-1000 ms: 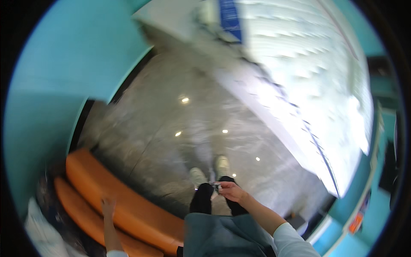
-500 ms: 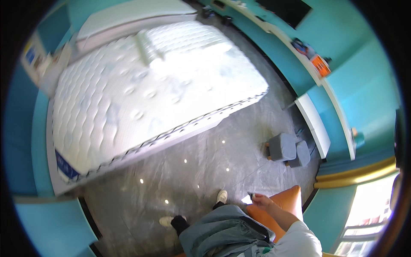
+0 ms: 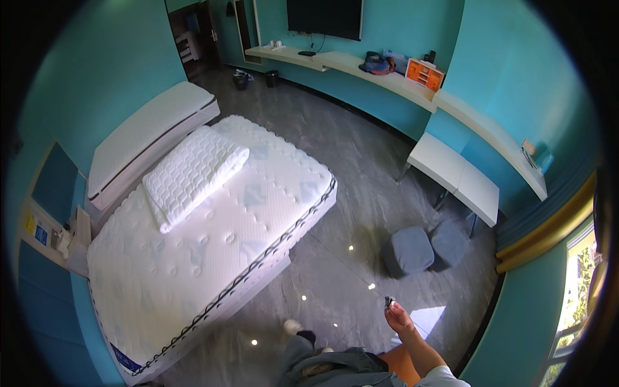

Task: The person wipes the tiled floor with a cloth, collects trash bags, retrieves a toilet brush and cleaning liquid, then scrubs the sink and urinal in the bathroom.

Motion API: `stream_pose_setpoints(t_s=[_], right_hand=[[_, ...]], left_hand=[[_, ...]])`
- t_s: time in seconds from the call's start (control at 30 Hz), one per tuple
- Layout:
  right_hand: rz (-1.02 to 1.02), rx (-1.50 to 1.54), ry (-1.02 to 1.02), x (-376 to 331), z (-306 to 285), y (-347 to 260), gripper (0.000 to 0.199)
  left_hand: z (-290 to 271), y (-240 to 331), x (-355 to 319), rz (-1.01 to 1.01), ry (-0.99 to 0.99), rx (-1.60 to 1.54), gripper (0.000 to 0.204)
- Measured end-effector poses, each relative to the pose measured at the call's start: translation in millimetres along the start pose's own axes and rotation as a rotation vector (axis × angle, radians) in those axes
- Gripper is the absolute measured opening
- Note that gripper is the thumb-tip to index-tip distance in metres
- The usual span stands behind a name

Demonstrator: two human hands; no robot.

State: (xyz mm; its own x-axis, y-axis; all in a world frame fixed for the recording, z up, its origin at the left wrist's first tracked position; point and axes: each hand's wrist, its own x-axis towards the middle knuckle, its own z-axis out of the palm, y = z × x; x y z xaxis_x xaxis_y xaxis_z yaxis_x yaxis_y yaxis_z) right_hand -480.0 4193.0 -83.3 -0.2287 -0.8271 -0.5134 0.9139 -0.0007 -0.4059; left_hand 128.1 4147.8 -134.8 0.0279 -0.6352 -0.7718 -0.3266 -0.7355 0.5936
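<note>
My right hand (image 3: 398, 318) is raised at the lower right, its fingers closed round a small dark and whitish object (image 3: 389, 302), too small for me to tell its kind. Below that forearm, part of an orange seat (image 3: 402, 361) shows. Grey stools (image 3: 412, 250) stand on the floor beyond the hand. My left hand is out of the picture. To the left lies a bare white mattress (image 3: 193, 264) on its base, with a folded white quilted pad (image 3: 193, 171) on top.
Another bed (image 3: 148, 138) stands along the far left wall. A white table (image 3: 451, 171) is at the right, below a wall shelf (image 3: 361, 64) bearing an orange box (image 3: 425, 75) and a bag (image 3: 376, 63). Small dark bins (image 3: 272, 79) stand far back. A curtain (image 3: 548, 226) hangs by the window.
My view has turned and lifted, showing more of the far wall and the doorway. My feet have shifted on the floor. The right hand still grips the small object.
</note>
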Motion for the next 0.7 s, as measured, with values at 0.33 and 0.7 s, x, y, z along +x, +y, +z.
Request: stream_pose_setpoints(t_s=[0.33,0.7], right_hand=[[-0.309,0.177,-0.175,138.3,53.6,-153.9,0.023],[-0.692,0.444,0.243,245.2,-20.5,-349.7,0.028]], left_hand=[[-4.1,322.9,143.5,0.605,0.507,-0.287,0.022],[290.9,1048.8,2.5,1.788,-0.780,-0.166,0.009]])
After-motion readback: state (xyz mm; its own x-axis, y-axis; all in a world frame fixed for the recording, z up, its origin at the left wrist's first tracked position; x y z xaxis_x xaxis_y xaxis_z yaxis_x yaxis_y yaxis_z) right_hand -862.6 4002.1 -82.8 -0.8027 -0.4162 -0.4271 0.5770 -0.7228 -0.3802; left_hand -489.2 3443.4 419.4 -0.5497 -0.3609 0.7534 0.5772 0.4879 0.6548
